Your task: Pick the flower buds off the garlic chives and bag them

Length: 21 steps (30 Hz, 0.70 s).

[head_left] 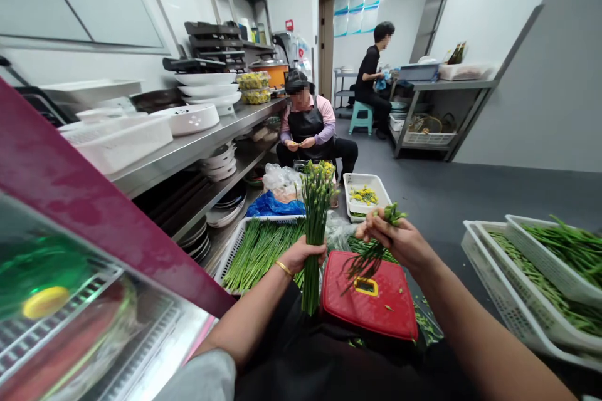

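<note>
My left hand (301,255) is wrapped round an upright bunch of flowering chives (316,200), buds at the top and cut stems reaching down past my fist. In my right hand (399,239), fingers pinch a smaller clump of chive stems (369,260), its buds poking above the fingers and its ends hanging down. Below that clump lies a red plastic lid or box (376,307) with a yellow-rimmed handle and a few green scraps. A white basket (231,255) full of long chive stems (263,254) stands beyond my left forearm. More stems lie partly hidden behind my right hand.
White baskets (489,276) of green vegetables stand at right. Ahead, a seated person (310,122) handles something small near a basket of yellow flowers (345,191). Another person (371,75) sits farther back. A steel shelf (188,150) with dishes runs along the left.
</note>
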Tool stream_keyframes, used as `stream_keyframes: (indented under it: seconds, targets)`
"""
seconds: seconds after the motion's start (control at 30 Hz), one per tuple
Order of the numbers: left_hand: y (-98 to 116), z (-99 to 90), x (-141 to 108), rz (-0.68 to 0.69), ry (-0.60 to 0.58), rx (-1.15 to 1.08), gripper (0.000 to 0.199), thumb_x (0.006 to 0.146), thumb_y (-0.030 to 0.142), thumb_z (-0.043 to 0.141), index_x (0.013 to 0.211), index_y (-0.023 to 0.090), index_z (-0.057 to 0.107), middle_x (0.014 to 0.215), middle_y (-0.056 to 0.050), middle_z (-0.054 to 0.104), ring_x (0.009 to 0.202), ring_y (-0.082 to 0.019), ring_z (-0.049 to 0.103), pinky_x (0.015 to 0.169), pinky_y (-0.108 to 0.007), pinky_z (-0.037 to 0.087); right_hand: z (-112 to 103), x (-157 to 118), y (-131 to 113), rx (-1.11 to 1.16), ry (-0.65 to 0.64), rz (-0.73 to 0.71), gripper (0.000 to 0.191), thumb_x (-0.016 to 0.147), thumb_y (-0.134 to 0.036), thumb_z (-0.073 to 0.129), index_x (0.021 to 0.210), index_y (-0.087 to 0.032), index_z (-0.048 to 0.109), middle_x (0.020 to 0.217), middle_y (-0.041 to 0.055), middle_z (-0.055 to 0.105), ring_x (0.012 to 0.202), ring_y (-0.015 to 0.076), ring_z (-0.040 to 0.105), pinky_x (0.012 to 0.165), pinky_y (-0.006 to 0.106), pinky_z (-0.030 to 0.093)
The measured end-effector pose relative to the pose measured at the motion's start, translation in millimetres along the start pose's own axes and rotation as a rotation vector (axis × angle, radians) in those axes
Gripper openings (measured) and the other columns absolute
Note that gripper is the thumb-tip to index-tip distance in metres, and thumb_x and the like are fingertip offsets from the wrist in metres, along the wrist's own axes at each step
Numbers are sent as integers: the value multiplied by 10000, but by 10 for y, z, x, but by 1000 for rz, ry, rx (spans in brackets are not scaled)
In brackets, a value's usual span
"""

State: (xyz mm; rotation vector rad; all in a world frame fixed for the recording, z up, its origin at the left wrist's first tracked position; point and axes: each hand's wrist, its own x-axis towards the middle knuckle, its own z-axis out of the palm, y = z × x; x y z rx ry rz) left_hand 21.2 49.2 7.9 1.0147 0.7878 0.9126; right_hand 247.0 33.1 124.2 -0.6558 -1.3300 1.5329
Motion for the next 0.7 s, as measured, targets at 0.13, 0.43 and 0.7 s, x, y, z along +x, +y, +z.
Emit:
stream_keyframes:
  seconds: [0.13,0.43,0.7]
  targets:
    - [87,-3,94,13,-46,39,445,585,439,844,781,78,671,657,-60,648,542,-115,559,518,-236,419,101,68,75,187,-13,96,404,696,-533,762,744,-218,515,430,-115,252,356,57,235,352,198,239]
    - [119,117,301,-42,-252,-111,418,486,342,907,685,95,635,698,-58,667,660,-153,617,719,-293,494,335,324,135,336,37,132,421,625,-477,815,797,-216,532,433,-141,188,363,28,51,333,178,55]
    - [-34,337,67,-90,-315,-227,408,527,305,883,806,95,671,711,-38,648,679,-177,610,645,-285,461,168,329,52,314,106,118,408,602,-459,840,754,-203,562,439,-131,170,362,22,64,333,167,67]
